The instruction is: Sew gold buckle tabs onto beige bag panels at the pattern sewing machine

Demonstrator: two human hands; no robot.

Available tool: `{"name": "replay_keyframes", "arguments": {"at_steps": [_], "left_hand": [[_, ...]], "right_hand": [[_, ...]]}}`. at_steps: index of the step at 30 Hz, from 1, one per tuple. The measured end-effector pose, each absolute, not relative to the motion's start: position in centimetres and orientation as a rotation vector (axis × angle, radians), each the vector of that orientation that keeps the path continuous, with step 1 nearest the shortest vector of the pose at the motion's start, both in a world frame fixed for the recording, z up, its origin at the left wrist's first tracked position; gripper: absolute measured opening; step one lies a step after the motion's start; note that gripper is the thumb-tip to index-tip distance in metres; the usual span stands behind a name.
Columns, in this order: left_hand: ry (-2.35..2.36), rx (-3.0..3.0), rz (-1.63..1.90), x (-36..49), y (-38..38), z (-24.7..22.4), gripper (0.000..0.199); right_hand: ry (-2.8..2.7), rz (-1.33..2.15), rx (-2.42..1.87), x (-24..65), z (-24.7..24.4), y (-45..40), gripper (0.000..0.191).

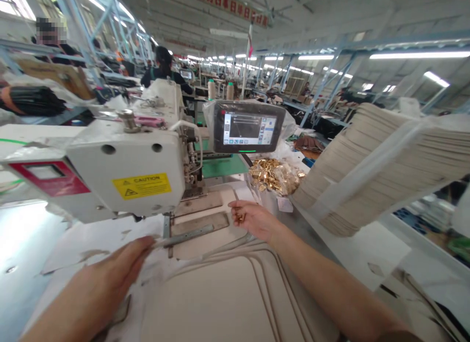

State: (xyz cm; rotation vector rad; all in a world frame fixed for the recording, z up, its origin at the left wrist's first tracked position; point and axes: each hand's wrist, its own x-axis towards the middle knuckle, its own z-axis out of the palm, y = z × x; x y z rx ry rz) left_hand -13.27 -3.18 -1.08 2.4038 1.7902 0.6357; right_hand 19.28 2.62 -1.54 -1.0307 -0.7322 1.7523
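My left hand (123, 266) reaches in from the left with its fingers stretched out, their tips at the metal clamp arm (191, 234) of a sewing machine (128, 170). Whether they press on anything is unclear. Under the clamp plates lies a beige panel (200, 246) with rounded corners. My right hand (253, 219) is at the panel's right edge, fingers curled around small gold metal pieces (240, 217); the thumb and forefinger point toward the panel. In front, closest to me, similar beige panels (216, 303) are stacked and overlapping.
Behind my right hand is a heap of gold metal fittings (271, 175) in clear plastic. A control screen (249, 126) stands above it. At right leans a tall bundle of beige panels (385, 165) tied with a white band. A co-worker (165, 70) is farther back.
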Motion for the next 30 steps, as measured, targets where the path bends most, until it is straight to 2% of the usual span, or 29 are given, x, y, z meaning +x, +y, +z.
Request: {"name": "replay_keyframes", "arguments": {"at_steps": [3,8,15,23,30], "left_hand": [[1.541,2.259,0.428,-7.0,-2.5,0.1,0.036],[1.490,2.277,0.358,0.1,-1.0,1.6,0.029],[1.698,2.324,0.267,0.7,-0.5,1.7,0.031],[1.518,2.367,0.227,0.5,0.1,1.0,0.033],[1.515,2.126,0.564,1.6,0.2,-0.7,0.026]], "right_hand": [[-0.960,1.598,-1.002,18.3,-2.6,2.1,0.032],[-1.327,1.397,-1.006,18.4,-3.6,2.1,0.031],[-1.630,1.067,-1.089,19.6,-3.5,2.1,0.029],[-2.137,0.506,-0.956,19.4,-2.7,1.3,0.033],[-2.234,0.231,-0.877,18.0,-1.7,-0.2,0.058]]}}
